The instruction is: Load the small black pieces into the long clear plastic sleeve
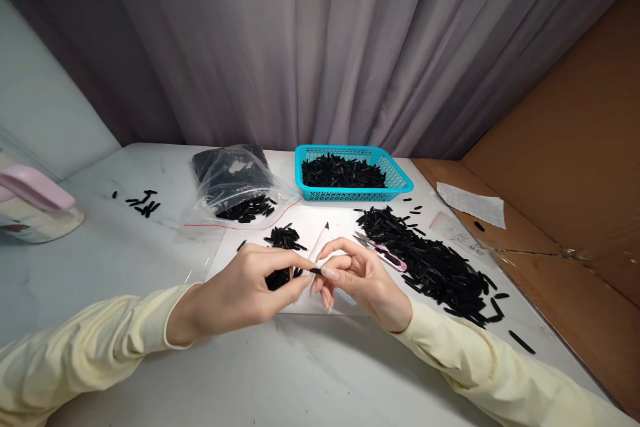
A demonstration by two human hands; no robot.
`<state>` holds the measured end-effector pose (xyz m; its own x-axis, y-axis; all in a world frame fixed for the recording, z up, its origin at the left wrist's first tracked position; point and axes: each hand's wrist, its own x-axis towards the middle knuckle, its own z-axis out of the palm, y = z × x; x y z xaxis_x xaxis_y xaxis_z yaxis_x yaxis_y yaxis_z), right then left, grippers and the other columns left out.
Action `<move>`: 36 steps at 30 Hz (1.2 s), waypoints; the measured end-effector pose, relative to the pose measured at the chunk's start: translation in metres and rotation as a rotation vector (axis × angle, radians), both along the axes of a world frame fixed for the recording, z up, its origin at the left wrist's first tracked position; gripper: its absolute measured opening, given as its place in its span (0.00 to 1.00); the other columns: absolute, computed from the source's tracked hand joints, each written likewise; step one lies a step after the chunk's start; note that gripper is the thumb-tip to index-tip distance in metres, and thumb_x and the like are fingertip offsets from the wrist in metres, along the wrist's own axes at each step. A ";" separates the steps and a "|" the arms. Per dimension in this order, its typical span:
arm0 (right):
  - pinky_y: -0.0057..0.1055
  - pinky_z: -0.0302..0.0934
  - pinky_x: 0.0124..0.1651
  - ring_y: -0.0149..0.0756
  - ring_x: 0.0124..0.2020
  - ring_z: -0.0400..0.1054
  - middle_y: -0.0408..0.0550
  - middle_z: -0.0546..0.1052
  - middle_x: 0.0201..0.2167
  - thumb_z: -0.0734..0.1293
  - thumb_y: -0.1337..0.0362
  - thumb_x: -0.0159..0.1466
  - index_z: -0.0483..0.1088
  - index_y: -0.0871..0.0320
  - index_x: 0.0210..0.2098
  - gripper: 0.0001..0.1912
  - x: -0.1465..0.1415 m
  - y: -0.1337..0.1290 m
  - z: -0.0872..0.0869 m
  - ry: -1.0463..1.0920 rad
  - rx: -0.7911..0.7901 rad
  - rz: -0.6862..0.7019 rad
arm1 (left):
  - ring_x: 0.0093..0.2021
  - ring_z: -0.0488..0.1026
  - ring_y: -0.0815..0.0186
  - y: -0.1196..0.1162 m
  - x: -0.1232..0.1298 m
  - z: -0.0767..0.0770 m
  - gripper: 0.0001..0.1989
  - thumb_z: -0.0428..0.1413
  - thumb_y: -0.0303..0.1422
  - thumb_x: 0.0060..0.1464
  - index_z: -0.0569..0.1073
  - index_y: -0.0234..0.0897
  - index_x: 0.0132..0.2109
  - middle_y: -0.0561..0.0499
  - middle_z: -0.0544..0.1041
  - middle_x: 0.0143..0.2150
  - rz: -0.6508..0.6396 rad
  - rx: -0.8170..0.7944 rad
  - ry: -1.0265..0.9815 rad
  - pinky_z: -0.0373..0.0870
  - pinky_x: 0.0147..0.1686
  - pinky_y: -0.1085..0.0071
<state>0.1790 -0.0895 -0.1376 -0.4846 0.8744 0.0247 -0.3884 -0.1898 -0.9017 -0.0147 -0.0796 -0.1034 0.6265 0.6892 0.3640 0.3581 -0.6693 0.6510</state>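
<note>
Between the fingertips of my right hand point(353, 273) is a small black piece point(316, 271), pinched by thumb and fingers. My left hand point(255, 280) reaches in from the left, its index fingertip at the piece's other end and its thumb a little below. A white pointed tool with a dark tip point(323, 237) stands out behind my right fingers; its lower end is hidden. A small heap of black pieces point(285, 237) lies on white paper point(250, 237), partly behind my left hand. Pink-handled scissors point(393, 258) rest against a large black heap point(430, 260) at the right.
A blue basket point(350, 195) full of black pieces stands at the back. Left of it lies a clear zip bag point(235, 193) with black pieces. A pink-handled container point(40, 207) is far left. A paper slip point(470, 203) lies on cardboard at the right.
</note>
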 end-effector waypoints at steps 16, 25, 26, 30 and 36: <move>0.31 0.66 0.29 0.31 0.22 0.70 0.44 0.78 0.25 0.74 0.62 0.50 0.64 0.58 0.34 0.17 0.017 0.029 0.013 -0.331 0.202 -0.267 | 0.16 0.48 0.76 0.019 0.006 -0.002 0.16 0.54 0.37 0.51 0.74 0.33 0.46 0.61 0.55 0.16 0.205 -0.712 -0.092 0.44 0.15 0.78; 0.40 0.63 0.39 0.43 0.38 0.68 0.53 0.75 0.38 0.71 0.70 0.52 0.67 0.58 0.36 0.13 0.032 0.104 0.050 -1.111 0.844 -0.567 | 0.15 0.49 0.78 0.034 0.004 -0.030 0.17 0.51 0.40 0.55 0.71 0.30 0.45 0.61 0.53 0.20 0.042 -1.066 -0.464 0.41 0.11 0.80; 0.39 0.63 0.39 0.43 0.38 0.68 0.54 0.75 0.37 0.69 0.68 0.55 0.67 0.58 0.36 0.09 0.024 0.093 0.047 -1.128 0.904 -0.471 | 0.15 0.49 0.78 0.034 0.005 -0.032 0.17 0.51 0.41 0.56 0.70 0.31 0.44 0.61 0.53 0.20 0.044 -1.096 -0.483 0.41 0.10 0.80; 0.34 0.62 0.32 0.39 0.31 0.67 0.52 0.74 0.32 0.63 0.61 0.63 0.67 0.57 0.37 0.07 -0.012 0.038 0.025 -1.118 0.984 -0.183 | 0.13 0.49 0.78 0.033 0.007 -0.037 0.18 0.49 0.47 0.55 0.65 0.34 0.30 0.61 0.54 0.18 0.054 -1.161 -0.489 0.41 0.10 0.81; 0.32 0.60 0.31 0.36 0.29 0.65 0.51 0.73 0.29 0.56 0.67 0.65 0.66 0.57 0.35 0.08 -0.030 0.026 -0.003 -0.986 1.015 -0.153 | 0.13 0.49 0.78 0.033 0.008 -0.046 0.21 0.49 0.51 0.53 0.58 0.37 0.26 0.61 0.55 0.17 0.047 -1.191 -0.469 0.41 0.10 0.81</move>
